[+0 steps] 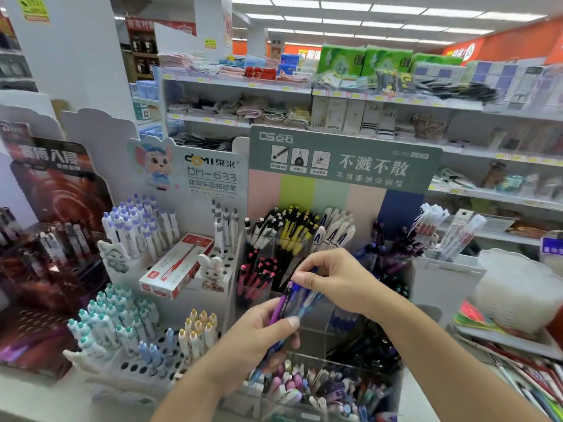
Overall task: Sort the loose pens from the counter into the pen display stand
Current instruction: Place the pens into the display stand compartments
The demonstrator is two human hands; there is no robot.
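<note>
Clear acrylic tiered pen display stand (pixel 304 391) sits nearest, under my hands. My left hand (pixel 259 339) wraps a bundle of purple and blue plastic pens (pixel 292 303), tips up for picking. My right hand (pixel 332 278) pinches one top, probably to sort by colour.
</note>
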